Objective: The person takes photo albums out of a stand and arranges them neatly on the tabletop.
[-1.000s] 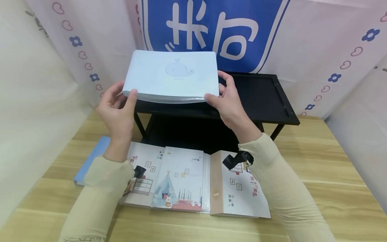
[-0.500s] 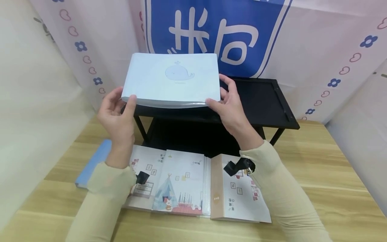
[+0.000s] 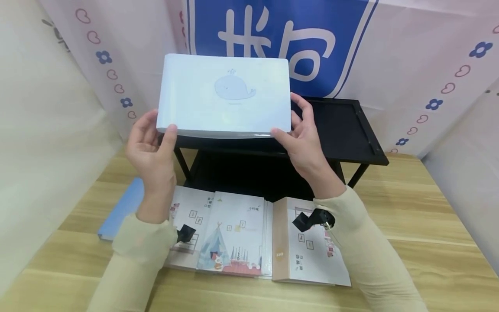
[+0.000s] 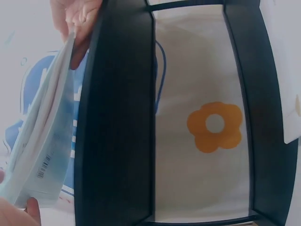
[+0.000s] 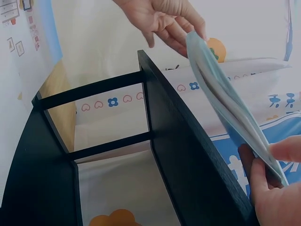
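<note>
A light blue booklet (image 3: 226,93) with a whale drawing on its cover is held up above the black shelf in the head view. My left hand (image 3: 153,145) grips its lower left corner, thumb on the near edge and fingers behind. At its lower right corner my right hand (image 3: 306,138) pinches it the same way. In the left wrist view a barcode shows on the back of the booklet (image 4: 51,150), and its pages are seen edge-on. The right wrist view shows the booklet (image 5: 225,99) tilted between both hands.
A black two-tier shelf (image 3: 335,128) stands at the back of the wooden table (image 3: 409,216). Several illustrated books (image 3: 234,234) lie in front of it, partly under my wrists. A blue binder (image 3: 122,210) lies at the left. A printed curtain (image 3: 390,52) hangs behind.
Both hands have raised the booklet slightly and tipped its cover more toward the head camera. It has shifted a little to the right. The grip of both hands stays the same.
</note>
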Available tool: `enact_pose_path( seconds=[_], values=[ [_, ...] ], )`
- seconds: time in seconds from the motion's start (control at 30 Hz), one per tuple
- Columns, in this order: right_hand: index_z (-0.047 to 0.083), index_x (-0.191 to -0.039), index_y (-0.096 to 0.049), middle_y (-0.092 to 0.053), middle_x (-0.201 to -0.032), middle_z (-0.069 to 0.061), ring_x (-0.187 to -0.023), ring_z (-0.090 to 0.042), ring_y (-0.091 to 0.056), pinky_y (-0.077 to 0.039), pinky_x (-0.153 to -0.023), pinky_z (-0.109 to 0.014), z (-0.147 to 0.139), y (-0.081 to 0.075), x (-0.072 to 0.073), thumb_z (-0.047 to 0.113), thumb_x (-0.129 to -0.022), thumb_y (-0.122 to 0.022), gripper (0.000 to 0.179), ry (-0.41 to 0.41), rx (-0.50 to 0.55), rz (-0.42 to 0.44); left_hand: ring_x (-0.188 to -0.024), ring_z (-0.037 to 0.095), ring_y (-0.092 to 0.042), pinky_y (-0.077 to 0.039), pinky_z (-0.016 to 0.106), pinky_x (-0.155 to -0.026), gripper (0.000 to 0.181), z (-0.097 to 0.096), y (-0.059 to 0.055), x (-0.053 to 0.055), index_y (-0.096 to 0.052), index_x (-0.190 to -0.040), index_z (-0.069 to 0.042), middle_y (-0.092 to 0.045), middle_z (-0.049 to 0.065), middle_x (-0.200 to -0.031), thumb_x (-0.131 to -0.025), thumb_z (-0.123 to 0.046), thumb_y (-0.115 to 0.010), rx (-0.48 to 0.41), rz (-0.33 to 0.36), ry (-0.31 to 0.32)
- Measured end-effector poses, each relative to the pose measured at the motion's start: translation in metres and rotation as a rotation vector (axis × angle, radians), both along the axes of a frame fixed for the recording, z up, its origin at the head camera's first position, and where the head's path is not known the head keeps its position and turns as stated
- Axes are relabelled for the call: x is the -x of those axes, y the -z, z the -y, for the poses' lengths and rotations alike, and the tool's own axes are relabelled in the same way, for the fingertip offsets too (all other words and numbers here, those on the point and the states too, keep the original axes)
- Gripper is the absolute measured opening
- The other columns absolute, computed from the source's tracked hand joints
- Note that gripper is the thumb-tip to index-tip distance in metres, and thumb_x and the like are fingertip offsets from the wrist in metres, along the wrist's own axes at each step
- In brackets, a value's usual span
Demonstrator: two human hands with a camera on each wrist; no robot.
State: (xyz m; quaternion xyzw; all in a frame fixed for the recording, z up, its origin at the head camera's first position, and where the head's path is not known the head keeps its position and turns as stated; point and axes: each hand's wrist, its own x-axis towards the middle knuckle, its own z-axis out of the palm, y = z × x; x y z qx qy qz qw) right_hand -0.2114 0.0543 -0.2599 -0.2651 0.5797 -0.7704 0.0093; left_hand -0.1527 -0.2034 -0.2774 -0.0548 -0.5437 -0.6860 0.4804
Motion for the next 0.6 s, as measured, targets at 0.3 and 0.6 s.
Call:
enact_pose_path(
  seconds=[0.3,0.6],
  values=[
    [0.018,-0.154,-0.013,-0.039,-0.154,-0.014,-0.124,-0.019,-0.058,-0.052,-0.099,-0.024,-0.012,0.005,-0.004,-0.018,-0.093,-0.048,0.079,-0.022,0.051,0.006,-0.123,0.022,-0.063,-0.056,0.018,-0.080,0.043,-0.008,-0.003,-0.011,-0.064,-0.124,0.001,-0.069,0.011,-0.127,-0.083,0.009,-0.071,0.033,-0.013,0.090],
    [0.018,-0.154,-0.013,-0.040,-0.153,-0.016,-0.122,-0.015,-0.060,-0.052,-0.100,-0.024,-0.025,0.009,-0.010,-0.020,-0.092,-0.046,0.079,-0.007,0.063,-0.008,-0.122,0.023,-0.064,-0.054,0.022,-0.095,0.047,-0.018,-0.004,-0.019,-0.059,-0.130,0.003,-0.067,0.014,-0.129,-0.084,0.010,-0.068,0.166,-0.023,0.121]
  ],
)
